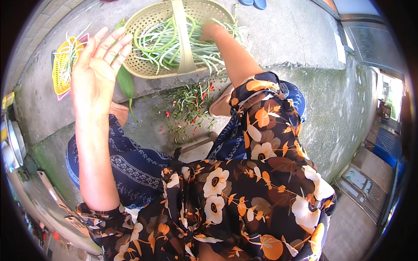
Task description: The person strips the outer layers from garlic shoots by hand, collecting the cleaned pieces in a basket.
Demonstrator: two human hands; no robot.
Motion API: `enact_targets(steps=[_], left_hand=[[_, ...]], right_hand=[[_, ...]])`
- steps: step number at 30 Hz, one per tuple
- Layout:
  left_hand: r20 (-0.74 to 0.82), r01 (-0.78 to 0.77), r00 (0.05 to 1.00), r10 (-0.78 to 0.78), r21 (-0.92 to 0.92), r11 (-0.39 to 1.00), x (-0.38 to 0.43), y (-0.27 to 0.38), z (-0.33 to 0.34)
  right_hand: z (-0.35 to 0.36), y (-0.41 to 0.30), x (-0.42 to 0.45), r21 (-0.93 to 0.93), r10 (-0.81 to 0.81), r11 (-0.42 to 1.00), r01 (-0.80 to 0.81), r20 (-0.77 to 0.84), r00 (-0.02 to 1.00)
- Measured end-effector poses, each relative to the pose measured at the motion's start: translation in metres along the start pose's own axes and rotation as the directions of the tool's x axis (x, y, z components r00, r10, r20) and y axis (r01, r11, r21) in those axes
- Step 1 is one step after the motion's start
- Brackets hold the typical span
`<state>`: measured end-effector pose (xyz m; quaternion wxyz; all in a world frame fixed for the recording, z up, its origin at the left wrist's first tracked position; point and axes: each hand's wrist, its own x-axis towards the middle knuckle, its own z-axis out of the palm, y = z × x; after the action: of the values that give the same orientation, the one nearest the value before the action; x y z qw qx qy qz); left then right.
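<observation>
A beige plastic basket (pixel 143 67) with a wide handle (pixel 183 39) stands on a concrete ledge, heaped with long green beans (pixel 163 42). At the basket's right side my right hand (pixel 210 31) reaches in among the beans. Its fingers are blurred and partly hidden, so any grip is unclear. My left hand (pixel 98 70) is raised, palm up and fingers apart, with nothing in it. Below and beside that hand lies a green gourd (pixel 125 81), partly covered by it. More pale beans (pixel 68 62) fill a yellow plastic basket (pixel 59 73) at the left.
Green trimmings with red pepper pieces (pixel 192 111) litter the lower concrete between my feet. The ledge (pixel 294 36) drops at its front edge. Blue slippers (pixel 253 3) sit at the far side. Metal basins (pixel 14 143) stand at far left.
</observation>
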<state>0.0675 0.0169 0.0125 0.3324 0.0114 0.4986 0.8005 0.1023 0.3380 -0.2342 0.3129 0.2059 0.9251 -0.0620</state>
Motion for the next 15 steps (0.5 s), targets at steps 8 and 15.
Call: enact_targets(steps=[8,15], left_hand=[[0.028,-0.015,1.0,0.014,0.018,1.0,0.003,-0.004,-0.001],[0.039,0.011,0.999,-0.012,0.007,1.0,0.006,-0.017,-0.002]], right_hand=[[-0.016,0.009,-0.019,0.148,0.002,0.988,0.039,-0.27,0.963],[-0.124,0.035,-0.088,0.338,-0.151,0.913,0.227,-0.238,0.96]])
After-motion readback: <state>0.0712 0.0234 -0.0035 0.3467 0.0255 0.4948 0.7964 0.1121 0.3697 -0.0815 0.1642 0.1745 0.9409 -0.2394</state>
